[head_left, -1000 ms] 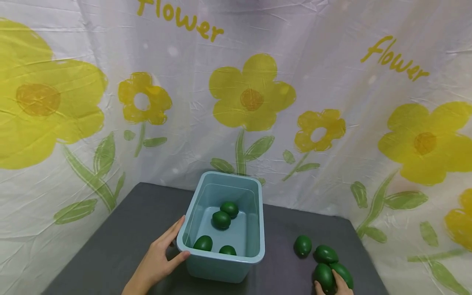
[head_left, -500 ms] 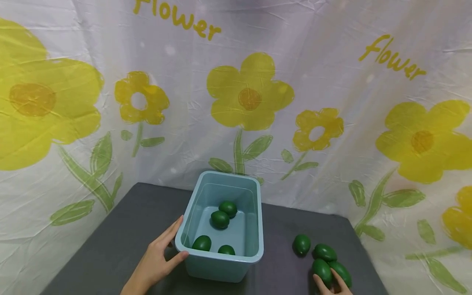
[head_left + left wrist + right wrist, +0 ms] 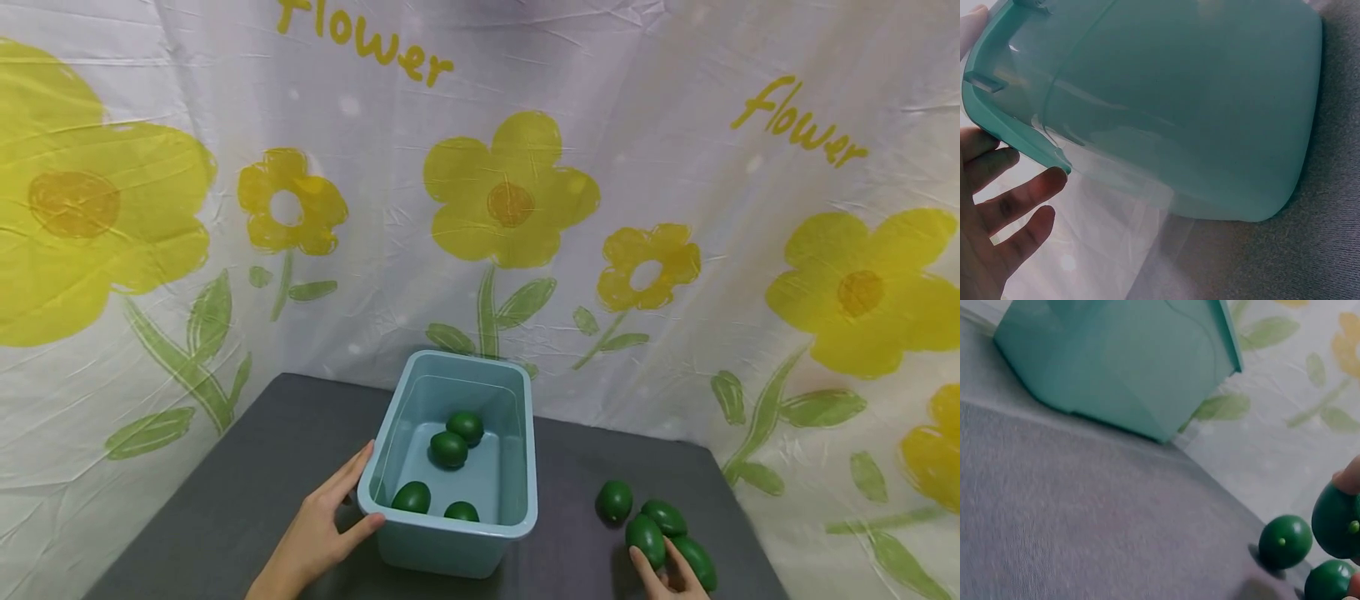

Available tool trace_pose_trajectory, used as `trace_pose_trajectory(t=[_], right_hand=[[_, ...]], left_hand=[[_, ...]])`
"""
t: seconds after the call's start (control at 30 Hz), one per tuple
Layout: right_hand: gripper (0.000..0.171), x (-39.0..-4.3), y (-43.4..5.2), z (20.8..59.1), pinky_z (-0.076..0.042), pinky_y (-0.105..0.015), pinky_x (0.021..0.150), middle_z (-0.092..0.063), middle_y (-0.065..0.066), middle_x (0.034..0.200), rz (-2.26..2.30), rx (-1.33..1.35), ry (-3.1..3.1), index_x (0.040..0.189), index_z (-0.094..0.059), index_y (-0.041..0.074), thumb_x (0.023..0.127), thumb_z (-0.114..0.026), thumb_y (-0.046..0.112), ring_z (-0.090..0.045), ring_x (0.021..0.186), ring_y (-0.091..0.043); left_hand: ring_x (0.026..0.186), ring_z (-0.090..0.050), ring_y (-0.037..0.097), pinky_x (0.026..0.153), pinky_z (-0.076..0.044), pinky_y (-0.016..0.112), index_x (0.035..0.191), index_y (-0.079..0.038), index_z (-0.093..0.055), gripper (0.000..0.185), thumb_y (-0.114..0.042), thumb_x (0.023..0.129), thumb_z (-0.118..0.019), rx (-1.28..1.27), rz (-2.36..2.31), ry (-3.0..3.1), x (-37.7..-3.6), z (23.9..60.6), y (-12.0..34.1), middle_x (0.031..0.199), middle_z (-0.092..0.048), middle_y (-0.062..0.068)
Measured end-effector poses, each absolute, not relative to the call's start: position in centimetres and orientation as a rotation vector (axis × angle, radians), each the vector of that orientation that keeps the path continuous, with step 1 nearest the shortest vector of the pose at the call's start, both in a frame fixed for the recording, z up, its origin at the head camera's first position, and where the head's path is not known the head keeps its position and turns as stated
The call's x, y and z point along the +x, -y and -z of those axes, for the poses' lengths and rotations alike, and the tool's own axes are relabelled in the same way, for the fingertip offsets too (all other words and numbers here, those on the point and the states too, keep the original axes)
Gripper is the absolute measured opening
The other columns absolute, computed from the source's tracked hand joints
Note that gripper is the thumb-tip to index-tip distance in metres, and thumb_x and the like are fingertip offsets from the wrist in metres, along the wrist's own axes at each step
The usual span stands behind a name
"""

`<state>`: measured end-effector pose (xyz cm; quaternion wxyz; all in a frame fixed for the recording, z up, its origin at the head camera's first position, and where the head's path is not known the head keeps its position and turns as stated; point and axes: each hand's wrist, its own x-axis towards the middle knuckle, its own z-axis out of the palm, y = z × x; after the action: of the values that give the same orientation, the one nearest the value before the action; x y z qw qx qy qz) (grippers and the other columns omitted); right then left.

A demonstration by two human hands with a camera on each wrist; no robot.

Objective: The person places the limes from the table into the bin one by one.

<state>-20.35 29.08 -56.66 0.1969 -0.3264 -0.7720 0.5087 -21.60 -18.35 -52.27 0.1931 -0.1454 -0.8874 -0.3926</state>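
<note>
A light blue plastic bin [image 3: 438, 552] stands mid-table with several smooth, dark green avocados inside, one of them an avocado [image 3: 448, 449] near its centre. My left hand [image 3: 317, 527] grips the near left corner of the bin, thumb at the front rim and fingers along the left side. At the right, my right hand [image 3: 670, 577] pinches an avocado [image 3: 645, 540] between thumb and fingers. In the right wrist view this held avocado [image 3: 1334, 524] appears above the others, its small stem nub showing. Close by lie an avocado [image 3: 663, 517], another avocado [image 3: 697, 562] and a third avocado [image 3: 615, 501].
The dark grey tabletop [image 3: 570, 492] stretches between the bin and the loose avocados. A white curtain [image 3: 375, 333] printed with yellow flowers hangs behind the table and along both sides.
My right hand has taken hold of the nearest avocado and moved it slightly left and up, away from the one beside it. The left hand stays at the bin's corner.
</note>
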Motion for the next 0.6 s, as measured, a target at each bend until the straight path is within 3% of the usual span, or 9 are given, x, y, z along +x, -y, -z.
trace_pose_trajectory(t=[0.1, 0.17, 0.23, 0.3, 0.4, 0.5, 0.6], right_hand=[[0.081, -20.1, -28.3, 56.0, -0.044, -0.027, 0.051, -0.053, 0.008, 0.06, -1.437, -0.881, 2.129, 0.144, -0.066, 0.001, 0.085, -0.086, 0.053, -0.048, 0.052, -0.01], [0.078, -20.1, -27.8, 55.7, -0.044, -0.025, 0.051, -0.058, 0.015, 0.068, -1.433, -0.862, 2.09, 0.142, -0.066, 0.0, 0.084, -0.089, 0.047, -0.05, 0.054, -0.008], [0.073, -20.2, -27.3, 55.5, -0.046, -0.021, 0.052, -0.074, 0.003, 0.082, -1.44, -0.83, 2.034, 0.139, -0.069, -0.003, 0.084, -0.092, 0.039, -0.053, 0.055, -0.005], [0.07, -20.4, -26.9, 55.3, -0.047, -0.017, 0.053, -0.079, -0.012, 0.105, -1.455, -0.823, 2.003, 0.136, -0.07, -0.003, 0.083, -0.093, 0.036, -0.055, 0.058, -0.001], [0.077, -20.4, -26.5, 54.9, -0.047, -0.016, 0.057, -0.065, -0.032, 0.137, -1.477, -0.851, 2.04, 0.14, -0.067, -0.003, 0.084, -0.09, 0.044, -0.056, 0.064, 0.0], [0.086, -20.5, -26.3, 54.5, -0.046, -0.018, 0.06, -0.062, -0.032, 0.14, -1.497, -0.891, 2.1, 0.144, -0.065, 0.001, 0.082, -0.088, 0.056, -0.056, 0.072, -0.004], [0.087, -20.6, -25.9, 54.2, -0.046, -0.019, 0.061, -0.063, -0.031, 0.139, -1.499, -0.897, 2.115, 0.144, -0.066, 0.002, 0.081, -0.088, 0.058, -0.057, 0.077, -0.009]], left_hand=[[0.143, -0.052, 0.039, 0.098, -0.056, 0.062, 0.168, -0.027, -0.034, 0.091, -0.036, 0.092, -0.083, -0.411, 1.095, 2.484, -21.6, 52.3, 18.3, 0.165, -0.045, 0.01], [0.143, -0.052, 0.039, 0.098, -0.056, 0.062, 0.168, -0.028, -0.033, 0.091, -0.035, 0.092, -0.083, -0.415, 1.099, 2.48, -21.7, 52.3, 18.3, 0.165, -0.045, 0.011], [0.143, -0.052, 0.04, 0.099, -0.055, 0.063, 0.168, -0.028, -0.033, 0.091, -0.035, 0.092, -0.083, -0.418, 1.104, 2.478, -21.7, 52.4, 18.3, 0.166, -0.045, 0.011], [0.143, -0.051, 0.04, 0.099, -0.055, 0.063, 0.169, -0.027, -0.033, 0.091, -0.035, 0.093, -0.083, -0.421, 1.104, 2.479, -21.7, 52.3, 18.3, 0.166, -0.044, 0.011], [0.143, -0.052, 0.039, 0.098, -0.056, 0.063, 0.168, -0.024, -0.034, 0.091, -0.035, 0.093, -0.083, -0.424, 1.101, 2.479, -21.6, 52.3, 18.3, 0.165, -0.044, 0.011], [0.143, -0.052, 0.039, 0.098, -0.056, 0.062, 0.168, -0.023, -0.035, 0.091, -0.034, 0.092, -0.083, -0.42, 1.097, 2.48, -21.6, 52.2, 18.3, 0.165, -0.044, 0.01], [0.143, -0.052, 0.039, 0.098, -0.056, 0.062, 0.168, -0.024, -0.034, 0.091, -0.034, 0.092, -0.083, -0.417, 1.101, 2.48, -21.5, 52.2, 18.3, 0.166, -0.044, 0.01]])
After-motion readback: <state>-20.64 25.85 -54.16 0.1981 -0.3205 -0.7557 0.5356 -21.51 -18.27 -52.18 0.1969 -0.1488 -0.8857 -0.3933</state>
